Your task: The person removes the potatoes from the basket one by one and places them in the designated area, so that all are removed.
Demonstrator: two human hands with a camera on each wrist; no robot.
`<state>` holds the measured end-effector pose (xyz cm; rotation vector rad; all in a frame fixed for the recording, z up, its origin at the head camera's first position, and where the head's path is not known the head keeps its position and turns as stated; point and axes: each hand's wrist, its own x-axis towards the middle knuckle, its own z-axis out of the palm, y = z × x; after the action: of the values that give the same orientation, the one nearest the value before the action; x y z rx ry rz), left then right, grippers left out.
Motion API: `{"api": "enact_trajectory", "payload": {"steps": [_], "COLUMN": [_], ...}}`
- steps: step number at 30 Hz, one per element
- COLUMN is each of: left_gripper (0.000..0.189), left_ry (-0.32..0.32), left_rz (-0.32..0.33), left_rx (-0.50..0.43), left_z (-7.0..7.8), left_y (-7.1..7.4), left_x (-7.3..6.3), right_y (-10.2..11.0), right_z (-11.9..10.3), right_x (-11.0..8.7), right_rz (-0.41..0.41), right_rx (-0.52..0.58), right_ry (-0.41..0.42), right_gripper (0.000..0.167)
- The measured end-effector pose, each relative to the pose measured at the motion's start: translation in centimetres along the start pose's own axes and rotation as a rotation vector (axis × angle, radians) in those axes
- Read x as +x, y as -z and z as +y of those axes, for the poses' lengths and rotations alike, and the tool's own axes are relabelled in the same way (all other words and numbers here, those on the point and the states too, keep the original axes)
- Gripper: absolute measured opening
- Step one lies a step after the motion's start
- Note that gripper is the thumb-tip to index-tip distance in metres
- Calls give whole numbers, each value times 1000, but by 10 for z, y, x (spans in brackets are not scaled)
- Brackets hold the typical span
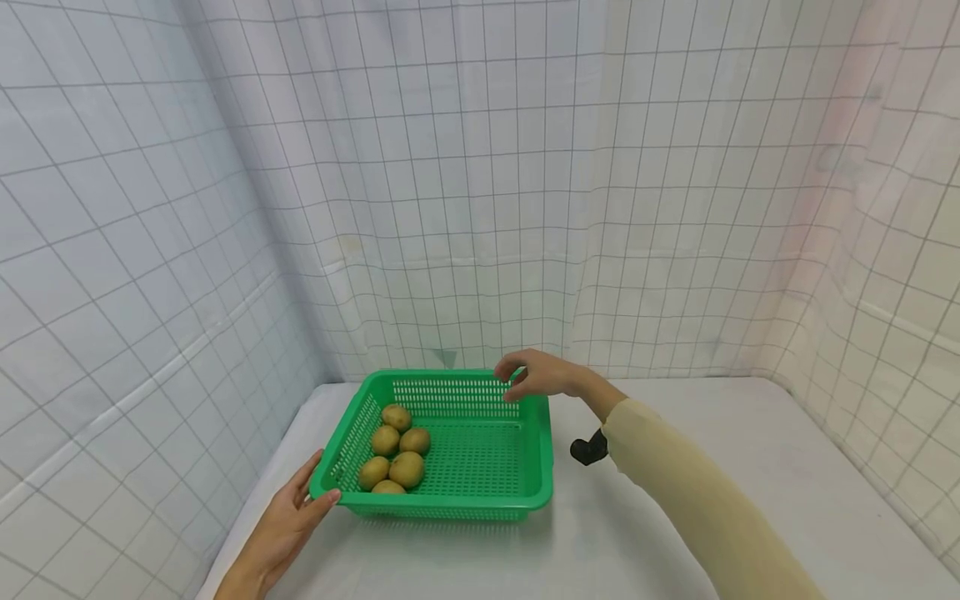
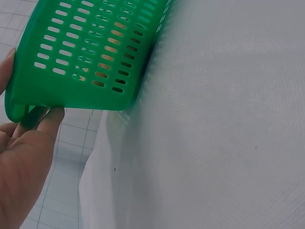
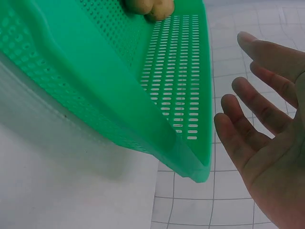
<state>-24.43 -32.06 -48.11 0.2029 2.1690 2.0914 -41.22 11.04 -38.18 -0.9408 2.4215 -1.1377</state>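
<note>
A green plastic basket (image 1: 480,502) with slotted walls stands on the white-covered table. Several potatoes (image 1: 407,470) lie together in its left part. At the basket's front left corner my left hand (image 1: 279,523) grips the rim; the left wrist view shows fingers (image 2: 50,121) under the rim's edge, with part of the hand hidden. My right hand (image 1: 542,374) hovers by the back right corner, fingers loosely bent and holding nothing. In the right wrist view its spread fingers (image 3: 259,107) are apart from the basket wall.
A small black object (image 1: 587,451) shows beside the right sleeve (image 1: 697,492). White curtains with a grid pattern (image 1: 480,208) hang behind the table and on both sides. The white tabletop (image 1: 720,417) extends to the right of the basket.
</note>
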Motion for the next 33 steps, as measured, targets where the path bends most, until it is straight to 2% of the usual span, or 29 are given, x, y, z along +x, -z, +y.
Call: {"api": "enact_trajectory", "payload": {"steps": [12, 18, 25, 33], "left_gripper": [86, 86, 88, 88], "left_ry": [6, 4, 26, 16], "left_rz": [8, 2, 9, 6], "left_rx": [-4, -14, -9, 2], "left_z": [-1, -2, -2, -2], "left_y": [0, 0, 4, 3], "left_x": [-1, 0, 0, 1], "right_y": [-13, -19, -33, -40], "right_z": [-2, -3, -7, -8], "right_x": [18, 25, 33, 43], "right_rz": [-12, -2, -44, -56], "right_rx": [43, 54, 60, 88], "right_ry": [41, 69, 90, 96], "right_gripper": [53, 47, 47, 47]}}
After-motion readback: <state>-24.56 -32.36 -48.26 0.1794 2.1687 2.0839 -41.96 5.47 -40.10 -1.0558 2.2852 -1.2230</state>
